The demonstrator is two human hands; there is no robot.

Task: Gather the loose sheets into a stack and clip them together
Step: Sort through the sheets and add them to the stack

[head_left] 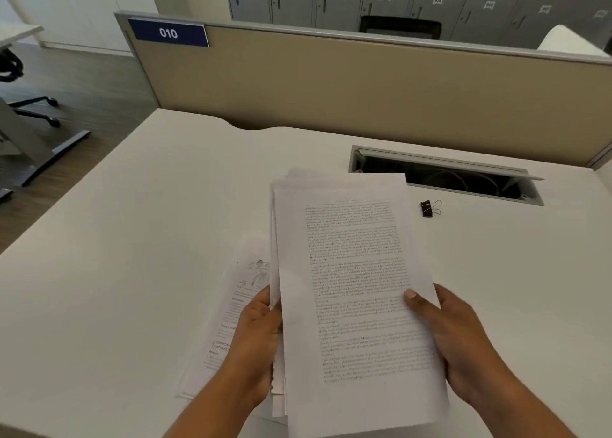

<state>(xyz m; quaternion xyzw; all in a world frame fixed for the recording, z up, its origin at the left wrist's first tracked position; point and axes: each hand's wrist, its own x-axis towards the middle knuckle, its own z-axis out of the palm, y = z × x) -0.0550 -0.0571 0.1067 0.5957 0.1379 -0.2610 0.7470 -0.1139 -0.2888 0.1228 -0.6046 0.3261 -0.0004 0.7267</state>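
While both hands grip the sheaf of printed sheets by its long edges, left hand and right hand curled shut (seemingly to square it), one page lies on the white desk; the binder clip waits apart, right.

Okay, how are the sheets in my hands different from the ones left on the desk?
The held stack is lifted and gripped at both sides by the left hand and right hand; the desk sheets lie flat, untouched. The held stack's top page is all text; the top desk sheet shows a diagram and headings. The held stack is fully visible; the desk sheets are partly hidden. Both are white printed paper.
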